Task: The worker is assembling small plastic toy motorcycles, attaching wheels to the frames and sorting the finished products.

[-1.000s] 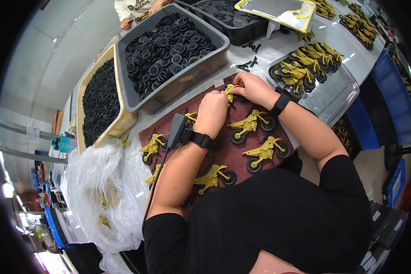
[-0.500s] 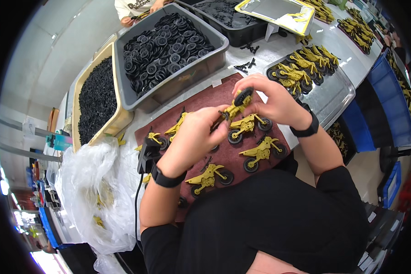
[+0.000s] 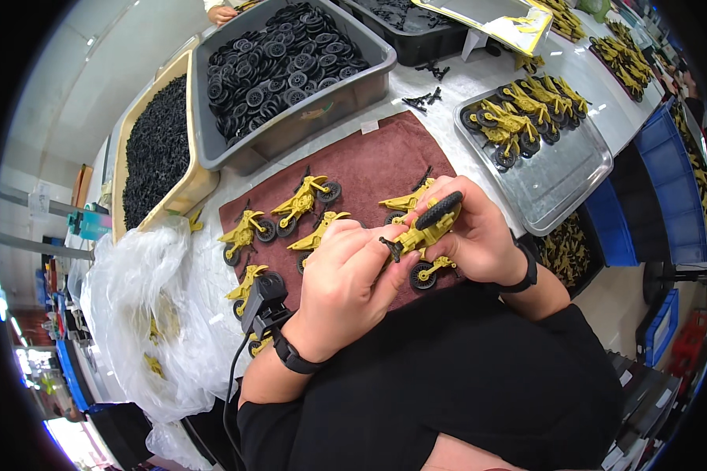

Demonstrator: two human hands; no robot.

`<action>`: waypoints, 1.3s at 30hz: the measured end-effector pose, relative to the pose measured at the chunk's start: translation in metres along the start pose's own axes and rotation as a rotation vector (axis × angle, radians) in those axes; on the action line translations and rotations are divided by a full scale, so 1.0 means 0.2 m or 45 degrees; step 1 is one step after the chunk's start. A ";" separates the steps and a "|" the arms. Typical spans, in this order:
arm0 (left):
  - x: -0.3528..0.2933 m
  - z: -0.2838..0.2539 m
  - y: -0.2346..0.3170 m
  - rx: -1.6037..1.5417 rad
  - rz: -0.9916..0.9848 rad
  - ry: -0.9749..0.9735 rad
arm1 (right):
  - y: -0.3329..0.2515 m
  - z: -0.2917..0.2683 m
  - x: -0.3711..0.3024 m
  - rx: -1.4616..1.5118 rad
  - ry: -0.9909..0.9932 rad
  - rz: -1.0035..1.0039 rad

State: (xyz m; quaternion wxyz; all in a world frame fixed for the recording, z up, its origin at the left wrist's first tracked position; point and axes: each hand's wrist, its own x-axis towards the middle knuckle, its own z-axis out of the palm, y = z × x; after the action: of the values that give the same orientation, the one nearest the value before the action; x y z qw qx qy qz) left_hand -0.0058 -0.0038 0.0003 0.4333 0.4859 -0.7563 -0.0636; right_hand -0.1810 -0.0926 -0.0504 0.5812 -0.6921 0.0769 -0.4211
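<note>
Above the maroon cloth [image 3: 346,177], both hands hold one yellow toy motorcycle [image 3: 432,234] with a black wheel turned upward. My right hand [image 3: 483,235] is closed round its right side, next to that wheel. With thumb and fingers together, my left hand [image 3: 346,279] pinches the other end, where a small black part [image 3: 391,250] sticks out. Whether that part is fixed to the body, I cannot tell. Several more yellow toy motorcycles with black wheels lie on the cloth, one [image 3: 300,202] beyond my left hand; those under my hands are partly hidden.
A grey bin of black wheels [image 3: 291,129] and a cream bin of small black parts [image 3: 204,184] stand behind the cloth. To the right, a metal tray [image 3: 565,188] carries finished-looking yellow motorcycles. A clear plastic bag [image 3: 145,314] lies left. Another person's hand [image 3: 221,14] shows far back.
Both hands have come nearer my body and slightly right with the toy motorcycle, uncovering more of the cloth behind. The other person's hand has shifted toward the picture's top edge.
</note>
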 end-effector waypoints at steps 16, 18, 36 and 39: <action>0.00 0.00 -0.07 0.522 0.190 0.011 | -0.06 -0.01 0.03 0.888 0.225 0.643; 0.00 0.01 -0.07 0.552 0.211 0.009 | -0.07 0.00 0.03 0.771 0.212 0.604; -0.03 0.00 0.01 -0.922 -0.769 0.158 | -0.11 0.03 -0.02 -0.179 0.151 0.179; -0.04 -0.01 0.01 -0.712 -0.696 0.103 | -0.07 0.01 -0.03 -0.277 0.118 0.065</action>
State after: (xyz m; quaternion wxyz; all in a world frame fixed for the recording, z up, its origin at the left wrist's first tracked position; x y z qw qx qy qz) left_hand -0.0043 0.0044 -0.0017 0.5457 0.5346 -0.5349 -0.3610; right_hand -0.1887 -0.0827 -0.0417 0.5091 -0.7287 0.1663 -0.4268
